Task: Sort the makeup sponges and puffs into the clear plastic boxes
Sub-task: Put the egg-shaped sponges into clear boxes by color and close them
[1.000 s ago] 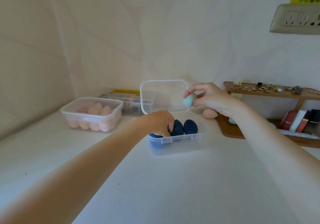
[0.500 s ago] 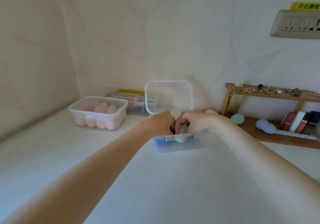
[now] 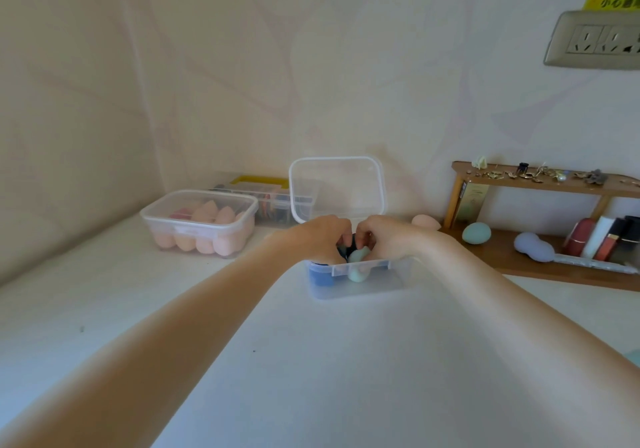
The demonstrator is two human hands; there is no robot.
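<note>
In the open clear plastic box [image 3: 360,279], my right hand [image 3: 388,236] pinches the upright pale-green egg-shaped sponge [image 3: 358,264] just below my fingertips; left hand [image 3: 318,238] curled, contents hidden.

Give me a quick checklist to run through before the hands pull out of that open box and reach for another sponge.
1. Lid of the open box stands upright, out of the way: ok.
2. Pale green sponge sits inside the box at its front wall: ok.
3. Right hand has let go of that sponge: cannot tell, fingers hidden.
4. Left hand holds nothing: cannot tell.
5. More sponges wait nearby: ok, a green one and a lilac one on the wooden shelf, a peach one beside it.
</note>
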